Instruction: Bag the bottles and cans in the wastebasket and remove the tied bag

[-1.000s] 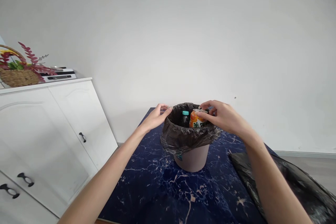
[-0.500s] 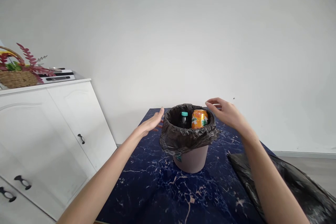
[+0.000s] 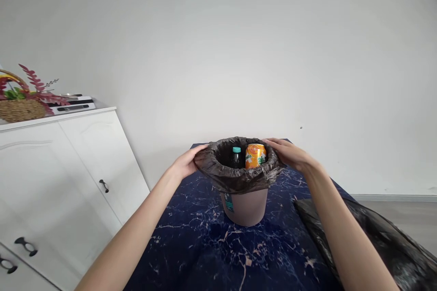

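A black garbage bag (image 3: pixel 235 182) lines a greyish-pink trash can (image 3: pixel 249 207), its edge folded down over the rim. My left hand (image 3: pixel 186 162) grips the bag's folded edge on the left, where the plastic stretches outward. At the right rim, my right hand (image 3: pixel 288 151) holds the bag, its fingers partly hidden behind the plastic. Inside stand an orange soda can (image 3: pixel 256 156) and a dark bottle with a teal cap (image 3: pixel 236 150); their lower parts are hidden.
The trash can stands on a dark blue marbled table (image 3: pixel 205 254). Another black plastic bag (image 3: pixel 378 241) lies along the table's right side. White cabinets (image 3: pixel 68 182) to the left carry a wicker basket (image 3: pixel 22 110) with plants. A white wall rises behind.
Both hands have closed in from beside the trash can onto the bag's edge. The left side of the bag is now drawn outward, and its lower edge in front sits higher.
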A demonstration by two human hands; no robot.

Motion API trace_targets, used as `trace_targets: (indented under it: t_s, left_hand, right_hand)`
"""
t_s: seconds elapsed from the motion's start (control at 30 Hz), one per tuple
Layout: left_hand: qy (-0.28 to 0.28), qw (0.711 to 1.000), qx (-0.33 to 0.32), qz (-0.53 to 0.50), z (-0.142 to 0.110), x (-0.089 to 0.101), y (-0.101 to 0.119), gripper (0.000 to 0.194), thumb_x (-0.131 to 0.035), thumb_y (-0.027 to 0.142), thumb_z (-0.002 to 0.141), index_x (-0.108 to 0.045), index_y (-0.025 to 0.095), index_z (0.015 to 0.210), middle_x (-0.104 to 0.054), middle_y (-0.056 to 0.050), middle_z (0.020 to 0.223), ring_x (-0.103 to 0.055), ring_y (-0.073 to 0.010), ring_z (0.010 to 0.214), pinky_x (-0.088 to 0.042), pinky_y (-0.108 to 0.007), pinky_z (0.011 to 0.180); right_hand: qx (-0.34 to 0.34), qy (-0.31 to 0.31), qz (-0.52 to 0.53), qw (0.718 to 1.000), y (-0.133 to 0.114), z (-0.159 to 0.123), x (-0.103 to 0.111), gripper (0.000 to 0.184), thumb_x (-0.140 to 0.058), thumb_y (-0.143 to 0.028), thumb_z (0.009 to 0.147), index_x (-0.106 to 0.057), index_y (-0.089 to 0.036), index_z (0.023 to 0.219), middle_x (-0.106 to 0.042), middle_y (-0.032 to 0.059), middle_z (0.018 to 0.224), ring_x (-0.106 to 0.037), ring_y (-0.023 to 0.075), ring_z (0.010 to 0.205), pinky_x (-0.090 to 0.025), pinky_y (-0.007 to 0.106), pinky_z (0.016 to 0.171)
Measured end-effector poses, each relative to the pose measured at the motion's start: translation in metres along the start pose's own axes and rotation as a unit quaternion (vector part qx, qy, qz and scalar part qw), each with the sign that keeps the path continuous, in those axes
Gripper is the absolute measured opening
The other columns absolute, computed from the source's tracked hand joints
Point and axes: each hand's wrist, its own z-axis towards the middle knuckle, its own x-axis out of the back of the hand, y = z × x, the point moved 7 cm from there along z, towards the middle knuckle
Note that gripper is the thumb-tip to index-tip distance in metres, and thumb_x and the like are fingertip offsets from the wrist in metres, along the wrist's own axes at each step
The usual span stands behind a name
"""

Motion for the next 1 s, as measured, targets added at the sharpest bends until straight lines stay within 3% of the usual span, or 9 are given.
trace_targets:
  t_s: [0.07, 0.17, 0.37, 0.5, 0.77, 0.9, 1.0]
  left_hand:
    - [0.022, 0.999, -0.023, -0.022, -0.001, -0.001, 0.011, 0.026, -0.092, 0.022, 0.074, -0.078, 0.018, 0.096, -0.083, -0.006, 0.092, -0.078, -0.0214, 0.082, -0.060, -0.029, 0.075]
    - [0.051, 0.995, -0.067, -0.049, -0.005, -0.006, 0.027, 0.036, -0.092, 0.012, 0.069, -0.074, 0.018, 0.100, -0.081, -0.003, 0.085, -0.074, -0.0172, 0.070, -0.056, -0.026, 0.064]
    - [0.087, 0.981, -0.156, -0.076, -0.025, -0.021, 0.057, 0.059, -0.088, 0.003, 0.061, -0.071, 0.018, 0.115, -0.073, 0.002, 0.071, -0.062, -0.0113, 0.052, -0.039, -0.021, 0.046]
    - [0.105, 0.966, -0.212, -0.100, -0.035, -0.024, 0.072, 0.062, -0.086, 0.004, 0.058, -0.070, 0.020, 0.116, -0.070, 0.004, 0.068, -0.063, -0.0112, 0.054, -0.043, -0.020, 0.049]
    - [0.154, 0.943, -0.249, -0.158, -0.036, 0.003, 0.080, 0.061, -0.082, 0.002, 0.056, -0.066, 0.021, 0.111, -0.069, 0.006, 0.069, -0.064, -0.0104, 0.059, -0.046, -0.018, 0.054]
    - [0.156, 0.950, -0.215, -0.162, -0.033, 0.019, 0.072, 0.058, -0.081, 0.001, 0.057, -0.065, 0.022, 0.109, -0.068, 0.007, 0.070, -0.063, -0.0102, 0.058, -0.045, -0.019, 0.054]
    - [0.149, 0.959, -0.184, -0.153, -0.031, 0.029, 0.065, 0.057, -0.080, 0.000, 0.058, -0.064, 0.022, 0.107, -0.065, 0.009, 0.065, -0.061, -0.0093, 0.053, -0.043, -0.019, 0.052]
  right_hand:
    - [-0.007, 0.016, 0.026, 1.000, -0.004, 0.000, 0.002, 0.047, -0.090, -0.051, 0.080, -0.077, -0.025, 0.117, -0.083, 0.0099, 0.110, -0.078, 0.0270, 0.094, -0.067, 0.034, 0.073]
    - [0.021, 0.064, 0.060, 0.996, -0.017, -0.004, 0.011, 0.057, -0.093, -0.043, 0.074, -0.073, -0.028, 0.126, -0.081, 0.0049, 0.105, -0.075, 0.0215, 0.081, -0.063, 0.029, 0.064]
    - [0.153, 0.166, 0.118, 0.967, -0.057, -0.027, 0.014, 0.047, -0.097, -0.033, 0.064, -0.074, -0.028, 0.105, -0.071, -0.0016, 0.100, -0.062, 0.0110, 0.062, -0.051, 0.022, 0.048]
    - [0.188, 0.206, 0.152, 0.948, -0.071, -0.037, 0.013, 0.041, -0.094, -0.025, 0.061, -0.072, -0.027, 0.096, -0.068, -0.0027, 0.098, -0.057, 0.0071, 0.057, -0.045, 0.019, 0.044]
    - [0.152, 0.289, 0.207, 0.922, -0.060, -0.040, 0.045, 0.047, -0.094, -0.018, 0.052, -0.069, -0.026, 0.091, -0.059, -0.0080, 0.074, -0.049, 0.0051, 0.049, -0.035, 0.016, 0.038]
    - [0.140, 0.273, 0.238, 0.922, -0.053, -0.035, 0.063, 0.047, -0.094, -0.016, 0.051, -0.067, -0.027, 0.088, -0.059, -0.0074, 0.072, -0.050, 0.0062, 0.052, -0.039, 0.016, 0.040]
    - [0.125, 0.239, 0.233, 0.934, -0.051, -0.030, 0.069, 0.045, -0.094, -0.017, 0.052, -0.065, -0.027, 0.085, -0.053, -0.0078, 0.064, -0.042, 0.0065, 0.048, -0.034, 0.018, 0.036]
